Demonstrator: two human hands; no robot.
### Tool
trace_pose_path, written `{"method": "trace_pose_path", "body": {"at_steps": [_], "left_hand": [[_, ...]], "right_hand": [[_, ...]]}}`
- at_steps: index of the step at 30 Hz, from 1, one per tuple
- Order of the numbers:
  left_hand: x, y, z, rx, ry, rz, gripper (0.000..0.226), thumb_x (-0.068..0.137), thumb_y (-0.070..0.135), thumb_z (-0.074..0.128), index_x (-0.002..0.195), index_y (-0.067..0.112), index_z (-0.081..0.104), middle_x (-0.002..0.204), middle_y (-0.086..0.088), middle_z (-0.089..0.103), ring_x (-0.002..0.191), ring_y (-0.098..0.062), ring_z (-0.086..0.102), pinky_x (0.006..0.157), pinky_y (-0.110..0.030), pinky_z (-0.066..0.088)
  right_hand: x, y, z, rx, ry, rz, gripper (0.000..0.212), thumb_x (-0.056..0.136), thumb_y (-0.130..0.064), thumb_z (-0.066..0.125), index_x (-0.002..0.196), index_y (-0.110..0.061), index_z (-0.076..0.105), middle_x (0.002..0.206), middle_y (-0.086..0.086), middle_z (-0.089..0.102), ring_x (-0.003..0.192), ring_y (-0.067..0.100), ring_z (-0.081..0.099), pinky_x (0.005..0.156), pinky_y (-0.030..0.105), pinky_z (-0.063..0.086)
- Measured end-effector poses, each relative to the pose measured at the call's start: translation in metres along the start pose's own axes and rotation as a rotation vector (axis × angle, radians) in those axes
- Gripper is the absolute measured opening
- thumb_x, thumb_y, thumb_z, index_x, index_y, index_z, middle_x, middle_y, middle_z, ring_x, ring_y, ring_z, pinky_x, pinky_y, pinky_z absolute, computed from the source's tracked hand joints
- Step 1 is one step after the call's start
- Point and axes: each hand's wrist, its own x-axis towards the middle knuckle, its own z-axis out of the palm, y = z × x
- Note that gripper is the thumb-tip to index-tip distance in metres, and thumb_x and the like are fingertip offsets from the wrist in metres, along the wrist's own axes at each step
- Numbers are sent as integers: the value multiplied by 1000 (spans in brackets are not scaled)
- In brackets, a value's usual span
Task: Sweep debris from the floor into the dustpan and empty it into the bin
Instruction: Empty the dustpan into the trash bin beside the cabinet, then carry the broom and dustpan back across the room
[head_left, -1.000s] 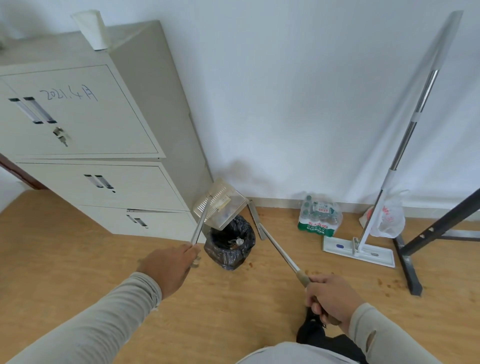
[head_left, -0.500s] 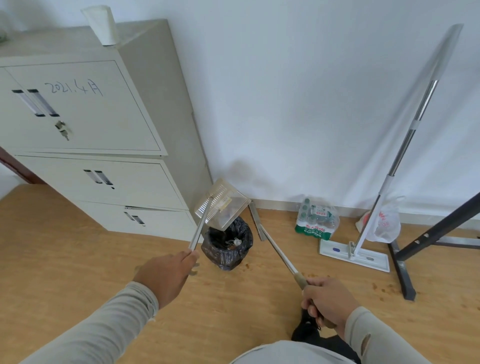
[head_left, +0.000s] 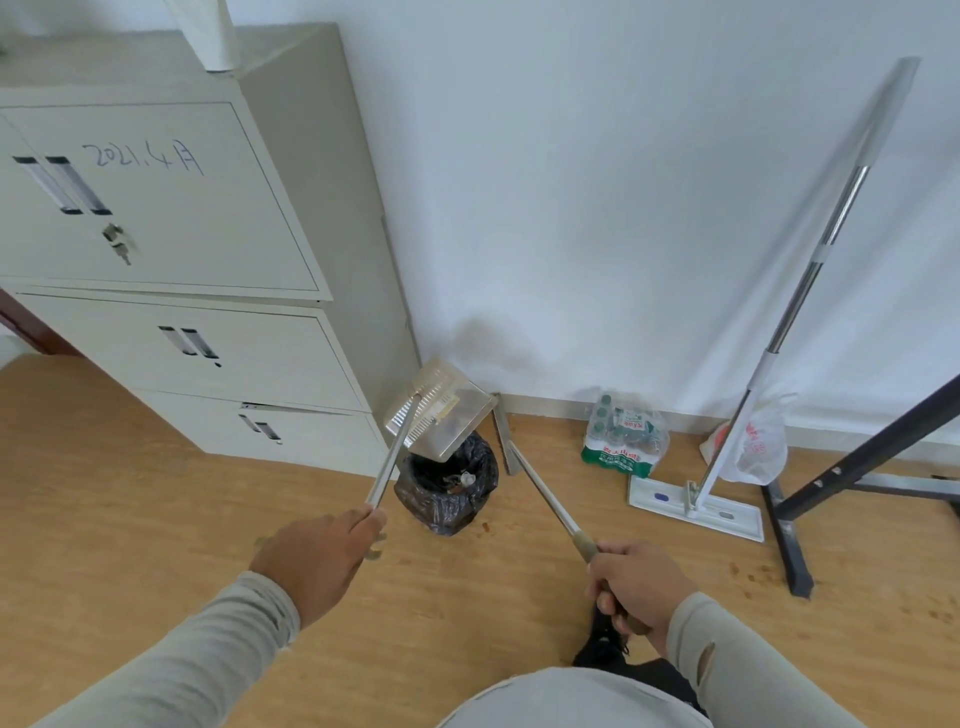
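Dustpan (head_left: 439, 415) is tipped above the bin (head_left: 448, 486), at about 1 o'clock from the left hand (head_left: 317, 564) and just over the bin's mouth, pan slanted as if dumping. Its long handle runs from the left hand up and right to the pan; the left hand has its fingers wrapped round the handle's lower end. Right hand (head_left: 636, 584) grips the broom (head_left: 540, 493) by its handle end, shaft running toward 11 o'clock, head resting on the floor (head_left: 156, 519) just right of the bin by the wall. Left hand is the one on the dustpan, so tipping falls to it; judging by the tilt, emptying is under way. Counts: one dustpan, one bin with black liner, one broom, one mop (head_left: 696, 501) leaning at 2 o'clock, one bottle pack (head_left: 626, 441), one plastic bag (head_left: 753, 449), one cabinet (head_left: 182, 260). Some crumbs lie on the floor by the bin and near the black stand (head_left: 789, 540).
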Motion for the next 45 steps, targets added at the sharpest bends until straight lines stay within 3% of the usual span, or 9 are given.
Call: {"method": "trace_pose_path", "body": {"at_steps": [6,11,14,16,20,33,37,42,45], "left_hand": [[-4,5,6,-32,-69,-11,52,65,16,87,115,17,71,110,0,74,61,-20,70,38,-32,53],[0,5,13,-17,-64,-41,46,96,22,52,142,23,47,143,5,55,94,-25,69,66,-40,58],[2,2,15,1,-58,-35,48,99,23,46,147,24,40,149,5,49,98,-25,67,70,-42,58],[2,3,9,-16,-11,-49,47,95,23,57,141,21,49,141,4,56,88,-25,69,63,-40,59],[0,6,0,1,70,52,57,55,16,93,108,15,74,101,-1,76,51,-17,66,34,-24,47],[0,1,-3,-117,166,3,54,59,15,91,108,17,69,98,3,75,54,-15,67,33,-23,46],[2,-2,-10,-217,192,-113,43,74,17,85,114,17,68,97,3,75,52,-17,65,37,-22,44],[14,-3,-32,-456,228,-504,35,93,33,63,127,30,60,94,8,69,68,-16,59,61,-30,49],[17,-1,-50,-624,295,-681,31,91,32,66,122,27,62,81,16,64,69,-9,59,62,-28,46]], "right_hand": [[2,-5,-2,-3,8,-6,18,90,-3,55,97,-7,71,65,10,61,47,14,48,43,23,38],[5,-11,-1,-10,18,14,20,90,-4,55,99,-10,72,62,8,61,45,13,48,43,23,40],[5,-14,1,-1,16,22,20,91,-4,55,98,-9,73,61,7,60,45,13,48,43,23,39],[7,-14,2,1,11,21,22,90,-3,54,97,-8,74,60,7,60,46,14,48,43,23,39],[10,-14,6,18,5,5,22,89,-4,55,100,-12,73,61,7,61,48,14,48,44,24,40],[9,-30,3,59,-1,5,24,90,-3,57,103,-19,67,68,9,64,48,11,49,46,23,42],[3,-36,-8,78,-9,14,19,90,-2,56,98,-15,67,69,10,64,49,12,49,47,24,41],[-2,-36,-30,78,4,-6,26,87,-2,55,108,-10,67,68,11,64,47,12,49,45,24,38],[-4,-38,-47,58,0,-20,20,88,0,54,103,-5,66,69,13,62,46,13,48,43,22,37]]}}
